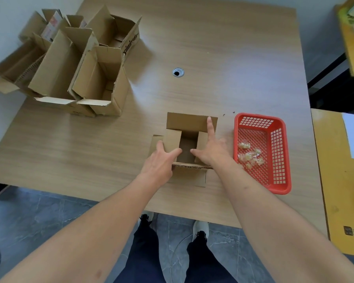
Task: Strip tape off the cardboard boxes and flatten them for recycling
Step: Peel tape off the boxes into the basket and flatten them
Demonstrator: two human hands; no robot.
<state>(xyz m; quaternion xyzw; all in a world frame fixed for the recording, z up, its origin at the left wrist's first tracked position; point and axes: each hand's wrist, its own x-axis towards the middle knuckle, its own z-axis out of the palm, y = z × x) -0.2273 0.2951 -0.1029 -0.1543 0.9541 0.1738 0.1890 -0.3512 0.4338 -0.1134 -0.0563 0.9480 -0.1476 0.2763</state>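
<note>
On the table (223,48), open boxes (74,64) crowd ten o'clock and a red basket (262,152) sits at three, while both flat, unclenched hands, left (161,160) and right (213,148), press the central box's (189,124) flaps.

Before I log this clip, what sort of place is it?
Probably an office or workroom: a wood-grain desk with a cable grommet, grey tiled floor, and opened cardboard boxes stacked for recycling.

Small brown cardboard box (187,139) sitting upright near the table's front edge, flaps standing open. More opened boxes (74,64) crowding the far-left corner.
</note>
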